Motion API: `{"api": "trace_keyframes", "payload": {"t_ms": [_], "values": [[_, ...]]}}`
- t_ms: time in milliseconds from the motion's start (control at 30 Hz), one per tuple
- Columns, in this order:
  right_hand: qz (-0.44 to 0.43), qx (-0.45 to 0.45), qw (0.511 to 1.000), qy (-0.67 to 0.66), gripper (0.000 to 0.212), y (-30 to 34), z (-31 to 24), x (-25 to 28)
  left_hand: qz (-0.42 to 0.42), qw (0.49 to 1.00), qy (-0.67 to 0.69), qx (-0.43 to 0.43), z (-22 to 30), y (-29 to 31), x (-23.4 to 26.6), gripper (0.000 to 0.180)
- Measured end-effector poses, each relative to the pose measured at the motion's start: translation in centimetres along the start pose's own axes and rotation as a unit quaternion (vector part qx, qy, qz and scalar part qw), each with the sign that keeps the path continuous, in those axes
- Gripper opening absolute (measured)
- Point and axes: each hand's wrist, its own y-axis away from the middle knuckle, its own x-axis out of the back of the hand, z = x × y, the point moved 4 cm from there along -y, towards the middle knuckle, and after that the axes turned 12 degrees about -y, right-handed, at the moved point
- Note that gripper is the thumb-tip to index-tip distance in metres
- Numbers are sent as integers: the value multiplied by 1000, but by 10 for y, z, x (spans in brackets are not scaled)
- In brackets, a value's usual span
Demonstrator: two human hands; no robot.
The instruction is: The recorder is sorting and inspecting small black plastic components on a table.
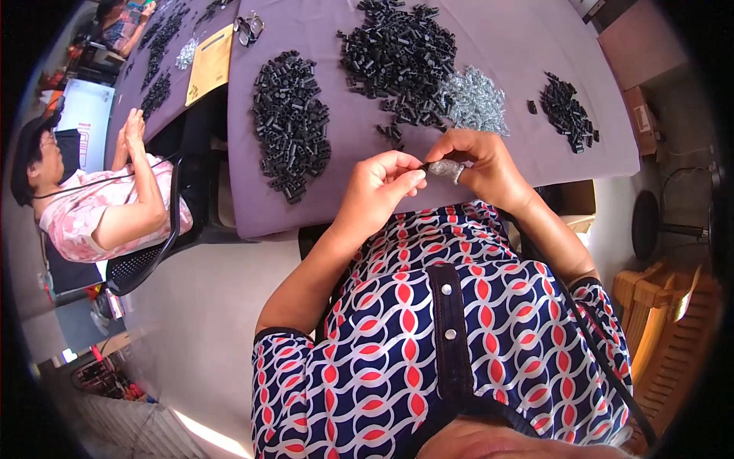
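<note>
Over the table's near edge my two hands meet fingertip to fingertip. My left hand (386, 186) pinches a small black plastic part (424, 167) between thumb and fingers. Against it, my right hand (493, 170) is closed, its fingertips drawn together; whatever tiny thing they hold is hidden. A crinkled silvery-white covering (445, 169) shows at the right fingertips, seemingly wrapped around a digit. Just beyond the hands lie a large heap of black plastic parts (397, 50) and a pile of small shiny metal pieces (475, 102).
A long pile of black parts (290, 122) lies left, a smaller one (566, 112) right, on the purple-grey tablecloth (527, 46). Farther left are a yellow envelope (210, 65) and glasses (248, 29). A co-worker (115, 191) sits left; another person (122, 27) is beyond.
</note>
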Motion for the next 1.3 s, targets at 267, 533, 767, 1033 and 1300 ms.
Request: {"api": "trace_keyframes", "payload": {"t_ms": [267, 533, 767, 1033, 1300], "values": [[-12, -5, 994, 110, 17, 0, -5, 1, 132, 897, -356, -226, 23, 6, -5, 17], [-137, 165, 950, 227, 36, 7, -41, -8, -136, 975, 125, 125, -4, -7, 3, 15], [-122, 43, 961, 245, 50, 4, -41, 0, -166, 956, 167, 172, -8, -9, -9, 13], [-18, 48, 973, 224, 60, 4, -44, 21, -25, 987, 133, 87, 11, -13, -10, 14], [-14, 204, 873, 443, 64, 4, -44, -3, 15, 992, 117, 47, 21, -14, -19, 13]]}}
